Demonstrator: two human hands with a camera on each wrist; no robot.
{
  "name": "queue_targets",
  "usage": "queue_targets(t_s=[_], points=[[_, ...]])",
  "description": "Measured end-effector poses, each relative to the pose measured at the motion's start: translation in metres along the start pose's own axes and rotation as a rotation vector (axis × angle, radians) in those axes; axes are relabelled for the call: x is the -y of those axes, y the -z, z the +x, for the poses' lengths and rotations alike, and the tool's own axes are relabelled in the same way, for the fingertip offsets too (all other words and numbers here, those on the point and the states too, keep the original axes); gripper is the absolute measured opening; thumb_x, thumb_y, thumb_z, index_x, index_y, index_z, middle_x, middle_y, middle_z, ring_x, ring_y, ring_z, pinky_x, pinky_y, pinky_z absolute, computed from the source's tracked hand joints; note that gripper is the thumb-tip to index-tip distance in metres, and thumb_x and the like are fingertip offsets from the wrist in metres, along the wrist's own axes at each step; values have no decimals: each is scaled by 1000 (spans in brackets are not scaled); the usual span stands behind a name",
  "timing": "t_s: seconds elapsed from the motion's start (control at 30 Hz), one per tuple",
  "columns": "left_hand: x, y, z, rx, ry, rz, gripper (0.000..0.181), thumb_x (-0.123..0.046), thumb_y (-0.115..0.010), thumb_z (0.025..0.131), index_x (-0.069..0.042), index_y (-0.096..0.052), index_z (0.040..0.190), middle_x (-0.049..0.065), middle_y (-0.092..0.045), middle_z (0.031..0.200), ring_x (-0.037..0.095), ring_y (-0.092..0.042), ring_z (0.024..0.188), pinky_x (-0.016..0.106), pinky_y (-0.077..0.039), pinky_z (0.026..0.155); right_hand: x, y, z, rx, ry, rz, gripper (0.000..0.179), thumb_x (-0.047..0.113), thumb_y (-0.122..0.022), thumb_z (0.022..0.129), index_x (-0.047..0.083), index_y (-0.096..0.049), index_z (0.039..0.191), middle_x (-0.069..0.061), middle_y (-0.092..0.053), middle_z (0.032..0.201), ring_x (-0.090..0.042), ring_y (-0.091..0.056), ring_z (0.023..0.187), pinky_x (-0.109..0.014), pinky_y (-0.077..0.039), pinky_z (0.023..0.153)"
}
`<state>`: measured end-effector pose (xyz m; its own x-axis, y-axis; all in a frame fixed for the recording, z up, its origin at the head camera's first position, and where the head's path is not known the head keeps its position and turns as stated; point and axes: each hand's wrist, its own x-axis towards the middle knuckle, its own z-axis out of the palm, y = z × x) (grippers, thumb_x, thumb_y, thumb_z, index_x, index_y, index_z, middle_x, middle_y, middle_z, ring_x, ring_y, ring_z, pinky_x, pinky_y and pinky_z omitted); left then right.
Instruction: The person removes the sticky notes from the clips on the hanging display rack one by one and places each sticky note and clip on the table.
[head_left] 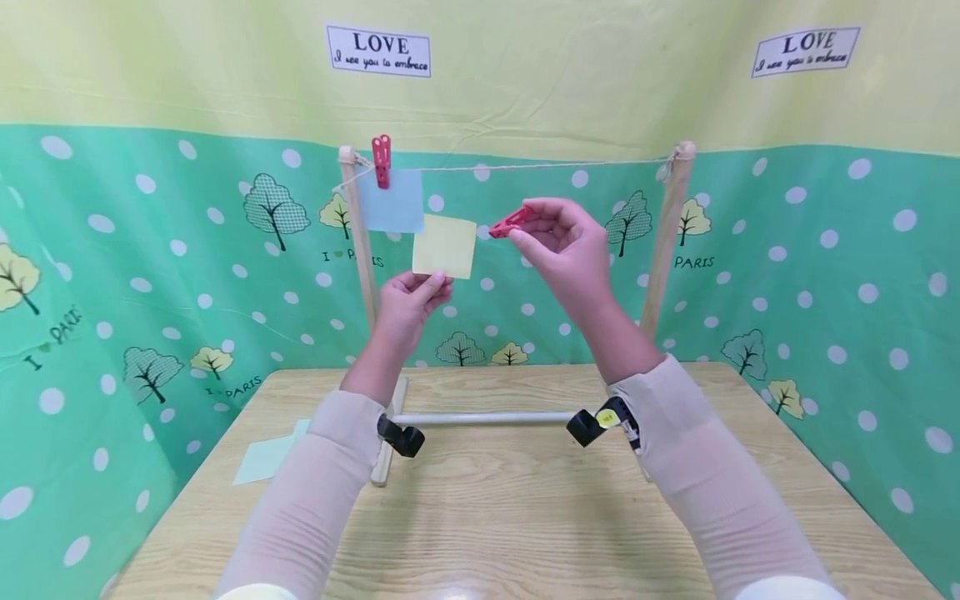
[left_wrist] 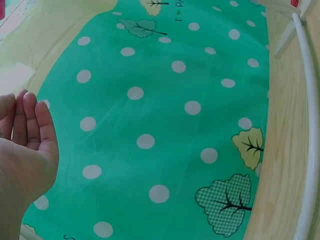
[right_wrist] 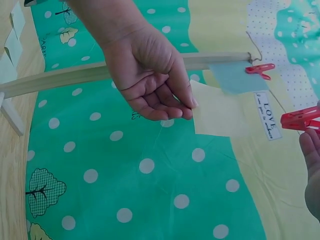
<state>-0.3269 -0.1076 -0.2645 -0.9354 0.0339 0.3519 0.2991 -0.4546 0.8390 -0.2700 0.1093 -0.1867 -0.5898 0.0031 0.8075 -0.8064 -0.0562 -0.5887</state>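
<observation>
My left hand (head_left: pixel 411 304) pinches a yellow sticky note (head_left: pixel 444 247) by its lower edge, thumb in front. To its right, my right hand (head_left: pixel 573 250) holds a red clothespin (head_left: pixel 512 222) between thumb and fingers, its tip pointing left toward the note and apart from it. Both hands are below the string (head_left: pixel 525 167). A blue sticky note (head_left: pixel 392 202) hangs from the string's left end under another red clothespin (head_left: pixel 382 161). In the right wrist view, the yellow note (right_wrist: pixel 220 112) and the held clothespin (right_wrist: pixel 300 119) also appear. The left wrist view shows only the left hand's fingers (left_wrist: pixel 32 120).
Two wooden posts, left (head_left: pixel 360 242) and right (head_left: pixel 667 233), carry the string. A white bar (head_left: pixel 495 417) joins them low above the wooden table (head_left: pixel 510 517). Pale sheets of paper (head_left: pixel 264 460) lie at the table's left. A patterned curtain (head_left: pixel 825 250) surrounds the table.
</observation>
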Motion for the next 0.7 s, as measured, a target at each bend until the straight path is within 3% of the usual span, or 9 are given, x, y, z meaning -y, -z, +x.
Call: queue_targets(t_s=[0.7], points=[[6, 2, -16, 13, -2, -3, 4, 0, -65, 92, -2, -67, 90, 8, -68, 83, 15, -67, 77, 27, -57, 83, -2, 28, -40, -21, 42, -32, 32, -13, -69, 83, -15, -59, 114, -19, -66, 101, -25, -65, 91, -29, -55, 87]])
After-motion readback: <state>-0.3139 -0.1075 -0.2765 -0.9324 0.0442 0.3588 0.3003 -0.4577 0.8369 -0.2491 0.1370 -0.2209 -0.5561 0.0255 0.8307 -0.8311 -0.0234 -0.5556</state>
